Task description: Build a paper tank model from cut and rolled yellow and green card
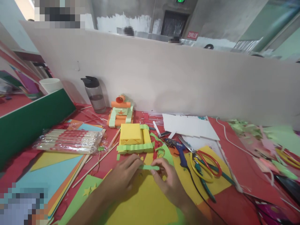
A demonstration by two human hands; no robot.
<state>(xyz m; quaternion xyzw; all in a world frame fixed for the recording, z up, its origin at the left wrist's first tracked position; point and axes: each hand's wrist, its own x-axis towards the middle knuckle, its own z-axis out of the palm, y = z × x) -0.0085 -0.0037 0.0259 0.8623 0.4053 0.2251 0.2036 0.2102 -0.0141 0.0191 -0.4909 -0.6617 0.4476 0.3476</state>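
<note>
A narrow green paper strip (149, 167) stretches between my two hands, low over a yellow paper sheet (145, 200). My left hand (127, 170) pinches its left end with bent fingers. At the other end, my right hand (165, 175) grips it between thumb and fingers. Just beyond them stands a paper model with a yellow box (130, 133) on top and pleated green strips (134, 147) along its sides. Behind it sits an orange and pale green paper tank (121, 112) with a star on its front.
A glue gun (180, 153), red- and yellow-handled scissors (203, 165) and green-handled pliers (203, 182) lie to the right. Wrapped sticks (70, 140) and coloured paper (50, 178) lie left. A water bottle (95, 95) stands by the white partition (164, 75). Paper scraps (264, 140) cover the far right.
</note>
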